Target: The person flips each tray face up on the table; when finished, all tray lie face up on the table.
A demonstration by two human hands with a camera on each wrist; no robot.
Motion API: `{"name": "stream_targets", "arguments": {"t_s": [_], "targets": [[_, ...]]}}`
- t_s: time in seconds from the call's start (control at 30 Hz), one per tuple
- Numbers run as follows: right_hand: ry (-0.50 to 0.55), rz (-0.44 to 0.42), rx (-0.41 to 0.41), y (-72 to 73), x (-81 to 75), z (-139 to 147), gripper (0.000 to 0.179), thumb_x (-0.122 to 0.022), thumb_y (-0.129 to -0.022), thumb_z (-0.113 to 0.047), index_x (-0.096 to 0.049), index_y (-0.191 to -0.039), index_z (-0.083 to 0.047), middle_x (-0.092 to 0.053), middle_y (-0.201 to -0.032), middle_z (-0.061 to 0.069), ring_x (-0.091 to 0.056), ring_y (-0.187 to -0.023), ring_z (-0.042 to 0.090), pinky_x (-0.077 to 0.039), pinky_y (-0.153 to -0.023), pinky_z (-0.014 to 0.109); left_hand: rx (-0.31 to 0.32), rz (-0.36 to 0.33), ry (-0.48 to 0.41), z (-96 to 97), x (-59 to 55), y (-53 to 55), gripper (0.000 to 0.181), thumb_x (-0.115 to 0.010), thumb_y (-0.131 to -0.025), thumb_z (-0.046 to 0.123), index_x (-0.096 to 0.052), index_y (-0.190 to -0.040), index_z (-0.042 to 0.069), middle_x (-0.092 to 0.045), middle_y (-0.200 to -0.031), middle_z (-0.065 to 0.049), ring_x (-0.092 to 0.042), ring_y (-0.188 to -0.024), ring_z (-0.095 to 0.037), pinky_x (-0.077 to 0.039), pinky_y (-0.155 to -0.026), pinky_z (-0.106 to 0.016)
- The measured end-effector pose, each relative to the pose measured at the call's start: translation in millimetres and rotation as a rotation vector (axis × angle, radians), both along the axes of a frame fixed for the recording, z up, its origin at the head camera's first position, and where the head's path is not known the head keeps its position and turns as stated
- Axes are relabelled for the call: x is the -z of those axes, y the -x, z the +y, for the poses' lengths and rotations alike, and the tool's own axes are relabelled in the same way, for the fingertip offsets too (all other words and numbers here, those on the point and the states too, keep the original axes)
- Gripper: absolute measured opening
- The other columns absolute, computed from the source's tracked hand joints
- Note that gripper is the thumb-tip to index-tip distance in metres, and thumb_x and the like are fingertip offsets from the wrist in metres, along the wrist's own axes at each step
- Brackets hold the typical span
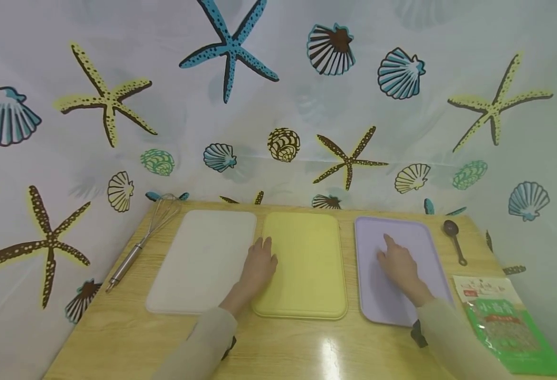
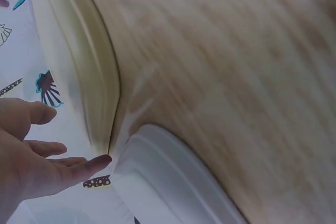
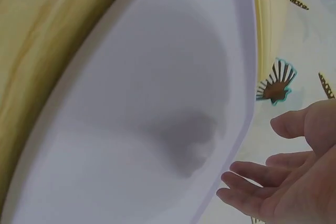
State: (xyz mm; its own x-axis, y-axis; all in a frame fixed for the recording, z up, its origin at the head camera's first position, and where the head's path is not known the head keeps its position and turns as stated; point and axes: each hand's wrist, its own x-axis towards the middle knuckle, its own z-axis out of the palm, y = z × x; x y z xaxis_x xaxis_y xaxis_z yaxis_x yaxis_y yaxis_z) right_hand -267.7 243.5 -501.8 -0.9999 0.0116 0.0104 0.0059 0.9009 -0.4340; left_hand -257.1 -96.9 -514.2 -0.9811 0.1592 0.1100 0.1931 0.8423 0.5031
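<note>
My left hand [image 1: 259, 265] hovers where the white tray [image 1: 204, 258] and the yellow tray [image 1: 309, 264] lie side by side, its fingers relaxed and holding nothing. In the left wrist view its lowest fingertip reaches toward the gap between the yellow tray's corner [image 2: 100, 98] and the white tray [image 2: 163, 166]. Over the purple tray [image 1: 372, 290] is my right hand [image 1: 400, 265], the index finger stretched forward. The right wrist view shows that hand's fingers loosely spread beside the purple tray [image 3: 131, 66], with a hand-shaped shadow on its bare surface.
A metal whisk [image 1: 133, 258] lies left of the white tray. To the right of the purple tray are a dark spoon [image 1: 455, 240] and a green-and-white food packet [image 1: 503, 327]. A cloth printed with starfish and shells [image 1: 269, 105] hangs behind the wooden table [image 1: 278, 348].
</note>
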Motion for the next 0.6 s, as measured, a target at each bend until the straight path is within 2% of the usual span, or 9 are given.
{"name": "stream_targets", "arguments": {"t_s": [0.2,0.3,0.47,0.6], "targets": [[0.024,0.023,-0.050,4.0,-3.5,-36.1,0.055,-0.050,-0.097,-0.018,-0.035,-0.143,0.007,-0.058,-0.119,0.033,-0.060,-0.098,0.046,-0.055,-0.070,0.055,-0.004,-0.021,-0.008,-1.7,8.3,-2.5,0.054,-0.056,-0.097,0.014,-0.037,-0.138,-0.015,-0.032,-0.141,-0.040,-0.038,-0.129,-0.052,-0.038,-0.103,-0.056],[0.036,0.053,-0.113,3.8,-4.2,-52.7,0.055,-0.053,-0.098,-0.014,-0.034,-0.143,0.010,-0.058,-0.118,0.034,-0.058,-0.102,0.049,-0.054,-0.077,0.056,0.005,-0.030,0.002,-2.9,10.8,-3.6,0.056,-0.056,-0.097,0.017,-0.037,-0.138,-0.015,-0.031,-0.142,-0.040,-0.037,-0.129,-0.051,-0.037,-0.104,-0.056],[0.059,0.092,-0.208,0.3,-1.5,-73.7,0.056,-0.057,-0.095,-0.008,-0.033,-0.142,0.012,-0.052,-0.129,0.034,-0.053,-0.110,0.052,-0.047,-0.094,0.056,0.036,-0.052,0.011,-5.4,12.1,-6.2,0.060,-0.056,-0.098,0.023,-0.035,-0.140,-0.014,-0.029,-0.144,-0.039,-0.034,-0.131,-0.051,-0.035,-0.105,-0.057],[0.052,0.083,-0.238,-1.8,2.5,-84.2,0.056,-0.057,-0.095,-0.009,-0.034,-0.142,0.012,-0.052,-0.128,0.035,-0.052,-0.112,0.052,-0.044,-0.097,0.057,0.049,-0.071,0.024,-7.8,12.7,-8.4,0.062,-0.056,-0.098,0.025,-0.035,-0.140,-0.014,-0.028,-0.145,-0.039,-0.032,-0.132,-0.052,-0.034,-0.106,-0.057]]}}
